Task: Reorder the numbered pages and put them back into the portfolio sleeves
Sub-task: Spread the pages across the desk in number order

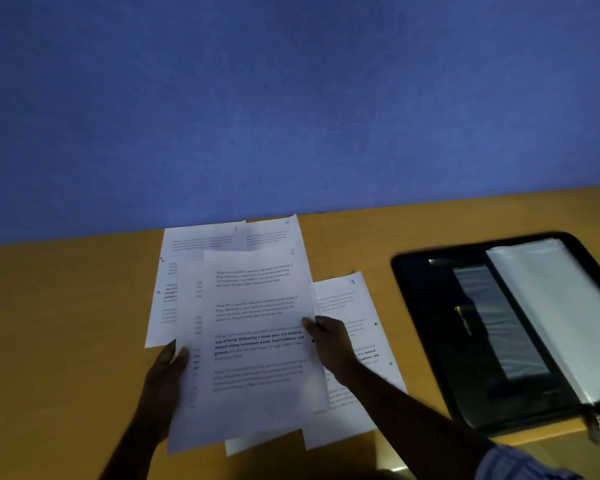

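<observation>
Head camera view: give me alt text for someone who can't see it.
A left hand and right hand hold a loose stack of printed pages, page 6 on top, over a yellow table. Page 1 and page 9 lie on it; an open black portfolio with clear sleeves lies at right.

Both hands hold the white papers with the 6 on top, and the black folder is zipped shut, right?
No: the head view shows the black zip-up portfolio lying open, clear plastic sleeves showing. The left hand and right hand do hold the white printed pages, 6 on top.
</observation>
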`<state>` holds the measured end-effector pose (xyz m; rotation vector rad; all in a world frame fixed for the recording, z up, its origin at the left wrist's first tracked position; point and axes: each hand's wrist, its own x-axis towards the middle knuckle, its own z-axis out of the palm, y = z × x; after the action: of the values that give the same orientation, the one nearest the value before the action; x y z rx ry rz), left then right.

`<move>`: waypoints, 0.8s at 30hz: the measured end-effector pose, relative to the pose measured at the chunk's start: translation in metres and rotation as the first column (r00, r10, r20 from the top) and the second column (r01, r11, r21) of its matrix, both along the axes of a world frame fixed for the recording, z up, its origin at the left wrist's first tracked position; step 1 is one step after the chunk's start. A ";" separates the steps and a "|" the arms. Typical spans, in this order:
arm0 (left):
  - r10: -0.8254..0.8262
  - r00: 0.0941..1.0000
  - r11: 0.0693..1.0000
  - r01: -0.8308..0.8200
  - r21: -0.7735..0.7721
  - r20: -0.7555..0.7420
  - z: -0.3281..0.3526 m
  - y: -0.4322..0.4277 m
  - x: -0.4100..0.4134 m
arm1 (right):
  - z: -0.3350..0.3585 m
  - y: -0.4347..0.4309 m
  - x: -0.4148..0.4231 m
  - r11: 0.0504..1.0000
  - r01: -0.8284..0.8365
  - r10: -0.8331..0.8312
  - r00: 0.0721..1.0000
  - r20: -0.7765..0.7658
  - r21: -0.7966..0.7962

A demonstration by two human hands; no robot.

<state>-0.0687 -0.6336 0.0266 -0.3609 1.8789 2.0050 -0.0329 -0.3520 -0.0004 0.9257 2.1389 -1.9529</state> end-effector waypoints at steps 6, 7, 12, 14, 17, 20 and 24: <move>0.063 0.998 0.995 -0.064 -0.073 -0.024 0.007 -0.033 0.011 | -0.003 -0.003 0.019 1.000 -0.007 0.007 1.000 0.020 0.007; 0.081 0.996 0.993 -0.083 -0.085 -0.027 0.009 -0.042 0.013 | -0.005 -0.004 0.022 1.000 -0.015 0.015 1.000 0.027 0.009; 0.128 0.989 0.977 -0.138 -0.160 -0.072 0.018 -0.086 0.023 | -0.013 -0.014 0.036 0.985 -0.116 0.104 0.990 0.094 0.131; 0.147 0.986 0.966 -0.160 -0.202 -0.079 0.020 -0.100 0.026 | -0.015 -0.020 0.041 0.962 -0.180 0.157 0.980 0.123 0.205; 0.185 0.977 0.942 -0.208 -0.262 -0.110 0.022 -0.124 0.025 | -0.016 -0.030 0.048 0.915 -0.267 0.224 0.960 0.170 0.301; 0.209 0.970 0.931 -0.236 -0.278 -0.125 0.030 -0.151 0.023 | -0.018 -0.040 0.056 0.861 -0.329 0.273 0.942 0.193 0.389; 0.222 0.966 0.907 -0.254 -0.336 -0.130 0.039 -0.181 0.024 | -0.017 -0.057 0.066 0.822 -0.373 0.297 0.926 0.235 0.430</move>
<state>-0.0449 -0.8145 0.0654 -0.6345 2.3561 1.8478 0.0331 -0.4093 -0.0178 0.6581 2.5151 -1.1781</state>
